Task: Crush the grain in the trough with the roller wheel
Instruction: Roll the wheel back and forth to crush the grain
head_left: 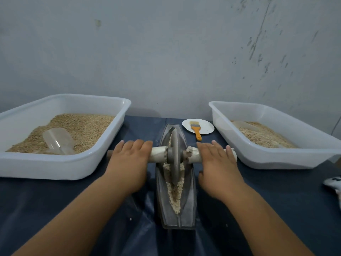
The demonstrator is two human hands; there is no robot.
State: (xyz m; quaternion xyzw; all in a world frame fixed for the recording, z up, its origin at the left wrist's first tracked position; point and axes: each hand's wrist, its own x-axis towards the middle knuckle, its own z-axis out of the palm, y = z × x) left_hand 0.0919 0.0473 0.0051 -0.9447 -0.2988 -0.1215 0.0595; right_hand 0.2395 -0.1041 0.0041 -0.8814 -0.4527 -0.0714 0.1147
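The roller wheel (175, 157) is standing up in the long trough (190, 206), which is pointing straight away from the person. Its handle is lying across, so the left hand (129, 161) and right hand (217, 163) are pressing flat on each end, fingers straight. The crushed grain (175, 193) is lying under and near the wheel. I am counting one wheel, one trough, two white tubs, two scoops, one brush on one plate
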